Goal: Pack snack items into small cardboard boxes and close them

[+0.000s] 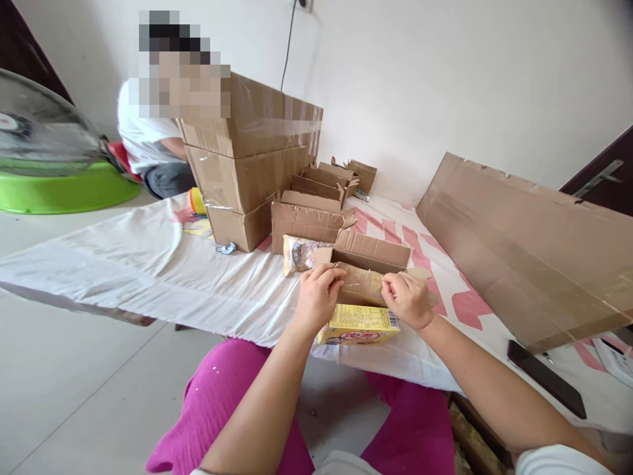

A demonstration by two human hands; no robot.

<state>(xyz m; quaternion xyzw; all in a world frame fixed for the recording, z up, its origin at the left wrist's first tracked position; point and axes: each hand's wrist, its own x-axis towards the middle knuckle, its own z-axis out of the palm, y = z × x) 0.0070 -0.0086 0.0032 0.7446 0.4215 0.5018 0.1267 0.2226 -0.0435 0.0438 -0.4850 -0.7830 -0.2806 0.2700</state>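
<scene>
My left hand [320,297] and my right hand [408,298] are both closed in a pinch, level with each other. Stretched between their fingertips is a clear, shiny plastic film [362,278]; whether it is tape or a bag, I cannot tell. Behind it an open cardboard box [372,249] stands with its flaps up. Just below my hands, a yellow printed carton [363,323] sits at the table's near edge. A printed plastic packet [300,254] leans beside the box, beyond my left hand.
Taped cardboard boxes [252,168] are stacked at the left, with a person [148,142] behind them. Several open boxes [316,185] run toward the wall. A large cardboard sheet or box [524,244] stands right, near a phone [546,378] on the cloth-covered table [148,264].
</scene>
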